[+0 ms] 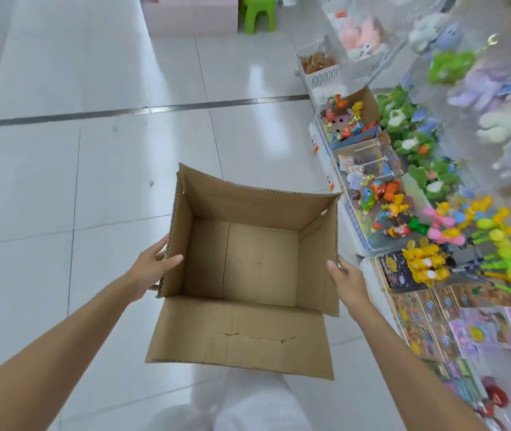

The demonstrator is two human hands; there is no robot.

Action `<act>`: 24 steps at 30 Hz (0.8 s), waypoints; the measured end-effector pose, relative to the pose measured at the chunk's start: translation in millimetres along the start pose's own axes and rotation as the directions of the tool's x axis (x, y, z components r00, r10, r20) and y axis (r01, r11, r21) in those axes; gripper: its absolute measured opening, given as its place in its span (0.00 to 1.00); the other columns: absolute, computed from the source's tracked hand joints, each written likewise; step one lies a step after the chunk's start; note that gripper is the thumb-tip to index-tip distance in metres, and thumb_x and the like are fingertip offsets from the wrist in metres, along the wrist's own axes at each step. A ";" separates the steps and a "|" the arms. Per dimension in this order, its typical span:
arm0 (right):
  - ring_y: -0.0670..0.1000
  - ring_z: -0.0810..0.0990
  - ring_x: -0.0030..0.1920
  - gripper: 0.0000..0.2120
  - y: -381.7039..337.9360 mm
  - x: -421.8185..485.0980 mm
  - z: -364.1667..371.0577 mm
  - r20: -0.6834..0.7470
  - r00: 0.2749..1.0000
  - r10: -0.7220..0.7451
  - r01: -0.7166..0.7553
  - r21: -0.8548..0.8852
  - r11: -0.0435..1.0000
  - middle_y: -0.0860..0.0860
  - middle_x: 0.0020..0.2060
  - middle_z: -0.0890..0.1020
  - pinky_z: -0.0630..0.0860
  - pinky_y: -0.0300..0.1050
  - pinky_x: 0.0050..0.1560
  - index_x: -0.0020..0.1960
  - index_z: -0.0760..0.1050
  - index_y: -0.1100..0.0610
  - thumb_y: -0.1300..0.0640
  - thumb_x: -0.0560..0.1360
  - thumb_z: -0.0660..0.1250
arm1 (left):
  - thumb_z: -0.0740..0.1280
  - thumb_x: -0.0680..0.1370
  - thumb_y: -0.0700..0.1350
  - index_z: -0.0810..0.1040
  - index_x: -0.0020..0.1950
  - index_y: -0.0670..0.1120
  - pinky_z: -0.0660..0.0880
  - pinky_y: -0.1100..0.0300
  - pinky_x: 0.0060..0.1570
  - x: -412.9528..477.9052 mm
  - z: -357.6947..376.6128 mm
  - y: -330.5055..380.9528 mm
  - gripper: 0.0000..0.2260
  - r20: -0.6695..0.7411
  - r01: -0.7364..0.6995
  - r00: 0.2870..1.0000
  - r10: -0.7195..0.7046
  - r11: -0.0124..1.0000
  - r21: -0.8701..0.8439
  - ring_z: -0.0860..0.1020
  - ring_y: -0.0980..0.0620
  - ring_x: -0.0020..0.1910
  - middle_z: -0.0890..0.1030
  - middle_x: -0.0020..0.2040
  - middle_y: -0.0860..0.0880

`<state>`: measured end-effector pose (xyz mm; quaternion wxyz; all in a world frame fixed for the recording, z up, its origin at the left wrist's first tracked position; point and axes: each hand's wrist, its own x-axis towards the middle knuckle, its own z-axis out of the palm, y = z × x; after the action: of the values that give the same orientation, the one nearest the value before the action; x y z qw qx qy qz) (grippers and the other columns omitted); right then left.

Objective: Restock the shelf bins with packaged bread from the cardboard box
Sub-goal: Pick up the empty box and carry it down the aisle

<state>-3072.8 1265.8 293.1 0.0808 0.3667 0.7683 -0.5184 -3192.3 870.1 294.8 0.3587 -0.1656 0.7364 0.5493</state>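
Cardboard box (260, 262) held by its sides — left grip (154, 262) clamps the left wall, right grip (346, 275) the right wall, thumbs inside; toy shelf (318, 132) just right of it

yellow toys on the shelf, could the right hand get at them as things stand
Probably yes, once it lets go: the right hand grips the wall of the cardboard box, and the yellow toys lie uncovered just beside it, with nothing between.

The open brown corrugated cardboard box (248, 256) looks matt, its near flap creased. The white tiled floor (92, 169) shines glossy; the small green plastic stool (257, 11) is smooth.
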 end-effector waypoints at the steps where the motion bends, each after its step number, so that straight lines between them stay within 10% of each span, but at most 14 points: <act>1: 0.51 0.68 0.72 0.27 -16.4 28.6 4.9 0.012 1.000 0.003 -0.004 0.011 1.000 0.54 0.73 0.68 0.63 0.44 0.70 0.76 0.61 0.60 0.52 0.80 0.63 | 0.68 0.79 0.47 0.64 0.73 0.67 0.76 0.54 0.42 22.9 -3.8 20.2 0.27 -0.009 0.003 1.000 -0.003 1.000 0.000 0.81 0.50 0.51 0.81 0.59 0.54; 24: 0.53 0.68 0.71 0.24 -341.1 446.5 38.9 -0.230 0.944 0.238 -0.192 0.206 0.960 0.52 0.67 0.72 0.62 0.38 0.61 0.75 0.62 0.64 0.56 0.82 0.60 | 0.69 0.79 0.47 0.64 0.73 0.66 0.77 0.54 0.44 500.8 -55.3 508.6 0.27 0.223 -0.021 0.974 -0.038 0.966 0.258 0.81 0.51 0.52 0.80 0.62 0.55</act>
<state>-3624.1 1380.6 301.9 0.0050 0.5175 0.6773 -0.5229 -3880.4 1067.8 297.8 0.4609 -0.0569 0.7555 0.4621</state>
